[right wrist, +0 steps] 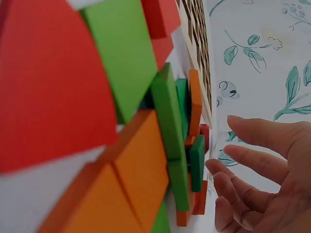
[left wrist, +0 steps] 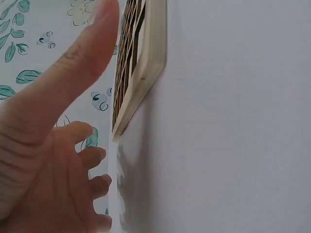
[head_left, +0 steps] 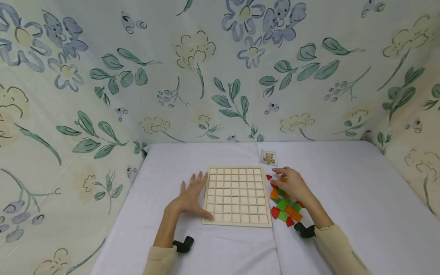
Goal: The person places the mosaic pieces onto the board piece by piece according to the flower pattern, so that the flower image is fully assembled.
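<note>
A square wooden board (head_left: 237, 225) with a grid of shallow square cells lies on the white cloth. My left hand (head_left: 192, 196) spreads its fingers along the board's left side, the thumb over its lower left corner. In the left wrist view the thumb (left wrist: 73, 63) stretches beside the board's wooden edge (left wrist: 154, 43). To the right of the board lies a pile of flat coloured pieces: red (head_left: 275, 212), green (head_left: 283, 204) and orange (head_left: 293, 213). Over the far part of this pile hovers my right hand (head_left: 291, 184), fingers loosely bent, with nothing visible between them.
A small card with a coloured pattern (head_left: 269, 157) lies beyond the board's far right corner. One small red piece (head_left: 269, 177) sits apart, close to the board's right edge. Flower-printed cloth (head_left: 220, 76) hangs behind the table. Black wrist cameras (head_left: 184, 244) are on both wrists.
</note>
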